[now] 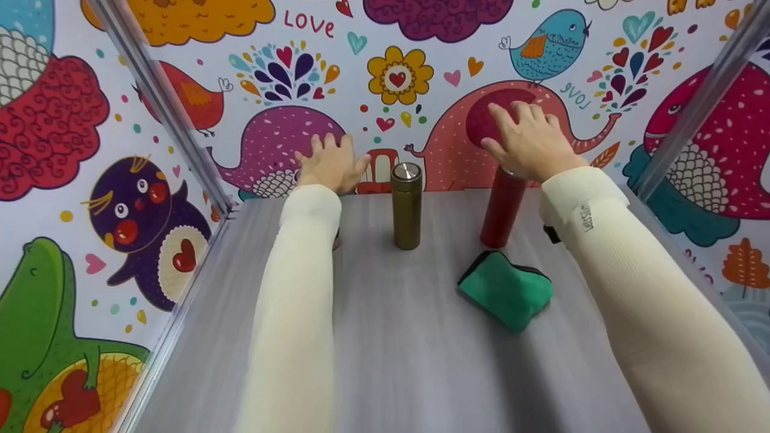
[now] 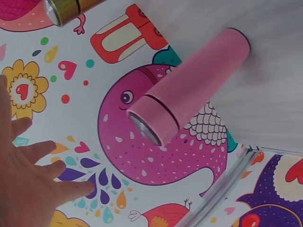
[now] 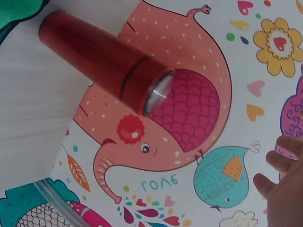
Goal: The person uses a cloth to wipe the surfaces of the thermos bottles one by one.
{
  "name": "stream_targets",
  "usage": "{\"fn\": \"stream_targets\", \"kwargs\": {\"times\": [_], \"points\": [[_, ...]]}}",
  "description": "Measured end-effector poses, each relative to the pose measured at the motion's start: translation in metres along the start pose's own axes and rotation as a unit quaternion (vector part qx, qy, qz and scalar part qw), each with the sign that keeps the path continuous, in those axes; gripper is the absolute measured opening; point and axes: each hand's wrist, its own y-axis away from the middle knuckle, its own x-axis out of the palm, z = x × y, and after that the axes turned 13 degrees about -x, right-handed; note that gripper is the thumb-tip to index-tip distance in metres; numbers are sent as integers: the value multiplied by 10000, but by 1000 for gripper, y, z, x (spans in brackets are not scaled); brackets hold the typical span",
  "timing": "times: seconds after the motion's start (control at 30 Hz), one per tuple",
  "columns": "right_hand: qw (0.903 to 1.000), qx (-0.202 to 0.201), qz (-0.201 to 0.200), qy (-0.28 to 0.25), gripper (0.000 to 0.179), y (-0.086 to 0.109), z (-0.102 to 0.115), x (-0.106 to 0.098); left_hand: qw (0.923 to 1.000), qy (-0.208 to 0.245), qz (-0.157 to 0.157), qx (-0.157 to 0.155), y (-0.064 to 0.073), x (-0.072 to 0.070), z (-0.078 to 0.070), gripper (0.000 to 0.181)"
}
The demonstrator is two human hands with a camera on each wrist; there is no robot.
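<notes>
My left hand (image 1: 329, 165) is stretched forward with spread fingers, holding nothing. Below it stands a pink thermos flask (image 2: 189, 85), mostly hidden behind the left forearm in the head view but plain in the left wrist view. My right hand (image 1: 529, 138) reaches out above a red thermos flask (image 1: 502, 207), fingers spread. The right wrist view shows the red flask standing apart from these fingers (image 3: 279, 163). Between the two hands an olive-gold flask (image 1: 407, 207) with a silver-topped lid stands upright.
A folded green cloth (image 1: 508, 291) with dark edging lies in front of the red flask on the grey table (image 1: 409, 361). Printed cartoon panels (image 1: 397, 72) wall the back and sides, with metal posts (image 1: 162, 102) at the corners. A small black object (image 1: 551, 234) shows beside the right sleeve.
</notes>
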Motion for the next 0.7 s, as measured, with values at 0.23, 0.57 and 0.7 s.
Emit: {"fn": "stream_targets", "kwargs": {"times": [0.23,0.57,0.7], "points": [[9969,-695,-371,88,67,26,-7,48,10000,-4,-36,58,-4,14,18,72],[9941,-777,345,-672,54,81,-13,151,9997,192,-115,-76,-12,18,41,74],[9862,-478,1125,-1113,58,103,-12,188,9995,212,-174,-155,-16,23,48,78]]}}
